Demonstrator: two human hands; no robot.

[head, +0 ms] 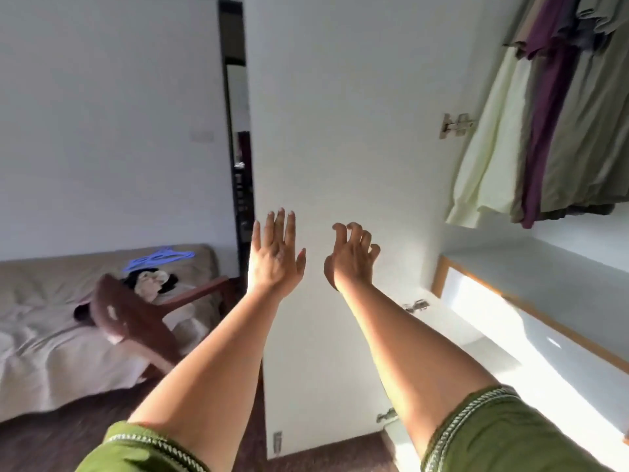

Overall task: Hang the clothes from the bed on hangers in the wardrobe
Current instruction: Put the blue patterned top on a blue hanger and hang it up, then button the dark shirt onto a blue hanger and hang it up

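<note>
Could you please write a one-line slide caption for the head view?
Empty hands, left and right, raised before the open wardrobe door; clothes and blue hangers wait on the bed.

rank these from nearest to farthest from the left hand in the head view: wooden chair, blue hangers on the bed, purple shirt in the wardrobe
From the left hand:
1. Wooden chair, just to its lower left, beside the bed.
2. Blue hangers, farther left, lying on the bed behind the dark clothes pile.
3. Purple shirt, far up to the right, hanging in the open wardrobe.
</note>
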